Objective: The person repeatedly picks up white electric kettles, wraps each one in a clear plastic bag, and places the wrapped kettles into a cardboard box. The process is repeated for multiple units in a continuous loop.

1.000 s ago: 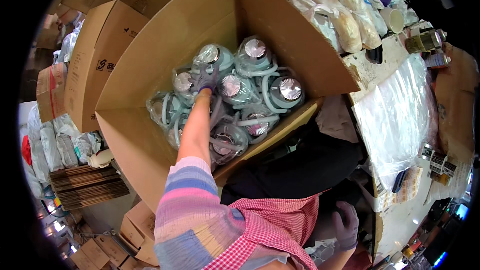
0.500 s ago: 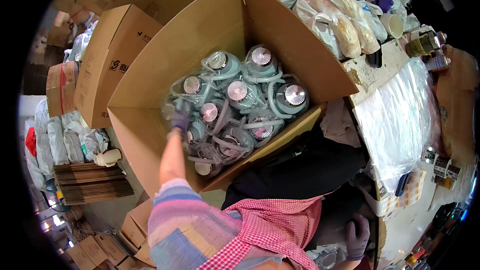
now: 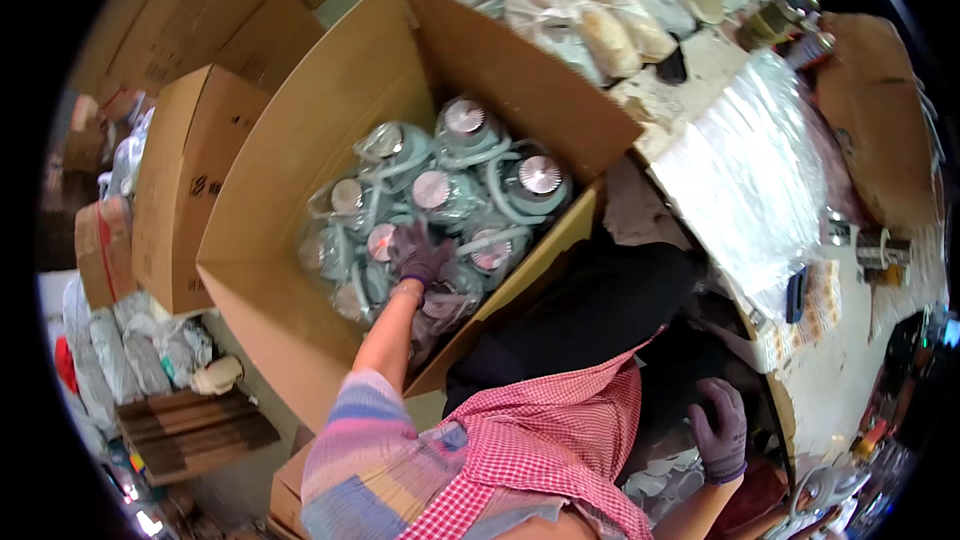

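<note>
My left hand (image 3: 418, 255), in a purple-grey glove, reaches into a large open cardboard box (image 3: 290, 180). Its fingers are outstretched over the packed jugs, beside a jug with a shiny ribbed lid (image 3: 381, 241). The pale grey-green jugs (image 3: 432, 190) stand close together, with looped handles and clear plastic wrapping. The hand and forearm cover part of the near ones. Lower right, by the table edge, my right hand (image 3: 718, 430) wears a similar glove. Its fingers are loosely bent, apart from the thumb, with nothing in them.
Along the right runs a cluttered table (image 3: 830, 380) with a stack of clear plastic bags (image 3: 745, 180) and a dark phone (image 3: 796, 295). Another tall carton (image 3: 180, 190) stands left of the box. Flattened cardboard (image 3: 195, 430) lies stacked at lower left.
My left hand has moved right across the jugs, from the box's left side to nearer the middle. My right hand has risen slightly. The whole view has shifted and turned.
</note>
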Demonstrator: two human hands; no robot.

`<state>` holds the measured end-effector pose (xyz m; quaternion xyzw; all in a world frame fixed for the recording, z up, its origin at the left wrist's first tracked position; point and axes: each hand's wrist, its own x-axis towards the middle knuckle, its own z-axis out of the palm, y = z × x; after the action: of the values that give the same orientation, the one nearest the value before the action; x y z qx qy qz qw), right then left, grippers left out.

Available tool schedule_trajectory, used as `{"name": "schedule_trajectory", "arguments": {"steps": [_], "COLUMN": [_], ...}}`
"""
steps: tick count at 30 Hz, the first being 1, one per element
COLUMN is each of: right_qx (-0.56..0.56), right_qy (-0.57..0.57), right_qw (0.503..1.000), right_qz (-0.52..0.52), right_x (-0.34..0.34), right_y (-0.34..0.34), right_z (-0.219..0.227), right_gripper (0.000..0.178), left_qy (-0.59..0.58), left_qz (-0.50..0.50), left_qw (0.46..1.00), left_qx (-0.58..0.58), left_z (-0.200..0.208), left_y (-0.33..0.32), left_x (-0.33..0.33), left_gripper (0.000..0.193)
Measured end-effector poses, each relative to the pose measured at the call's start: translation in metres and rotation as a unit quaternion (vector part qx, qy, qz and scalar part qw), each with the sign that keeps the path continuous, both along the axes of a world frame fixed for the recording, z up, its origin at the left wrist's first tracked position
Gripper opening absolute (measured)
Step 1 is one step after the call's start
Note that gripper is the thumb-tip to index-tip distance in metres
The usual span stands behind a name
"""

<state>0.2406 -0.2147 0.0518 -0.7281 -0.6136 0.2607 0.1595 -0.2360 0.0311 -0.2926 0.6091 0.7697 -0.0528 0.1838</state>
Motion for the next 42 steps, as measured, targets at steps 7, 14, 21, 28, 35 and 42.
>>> {"name": "schedule_trajectory", "arguments": {"steps": [7,14,21,28,35,42], "right_qx": [0.006,-0.010,-0.062,-0.040,-0.057,-0.036], "right_qy": [-0.010,-0.002,-0.009,0.005,0.032,0.027], "right_qw": [0.991,0.992,0.986,0.983,0.987,0.988], "right_qz": [-0.130,-0.127,-0.157,-0.181,-0.145,-0.147], "right_x": [0.037,0.038,0.051,0.052,0.049,0.031], "right_y": [-0.044,-0.052,-0.068,-0.063,-0.043,-0.027], "right_z": [0.012,-0.007,-0.016,-0.013,-0.025,-0.005], "right_gripper": [0.038,0.035,0.032,0.034,0.034,0.033], "left_qy": [0.002,-0.041,-0.095,-0.013,-0.030,0.010], "left_qz": [-0.074,-0.202,-0.119,0.086,0.016,0.103], "left_qw": [0.937,0.966,0.987,0.951,0.998,0.985], "left_qx": [0.340,0.154,0.046,0.297,0.061,0.141], "left_z": [0.007,-0.027,-0.058,0.000,-0.047,0.011], "left_y": [0.104,0.185,0.179,0.093,0.006,0.059], "left_x": [-0.003,0.063,0.079,0.049,-0.011,0.004], "left_gripper": [0.080,0.063,0.058,0.078,0.076,0.083]}}
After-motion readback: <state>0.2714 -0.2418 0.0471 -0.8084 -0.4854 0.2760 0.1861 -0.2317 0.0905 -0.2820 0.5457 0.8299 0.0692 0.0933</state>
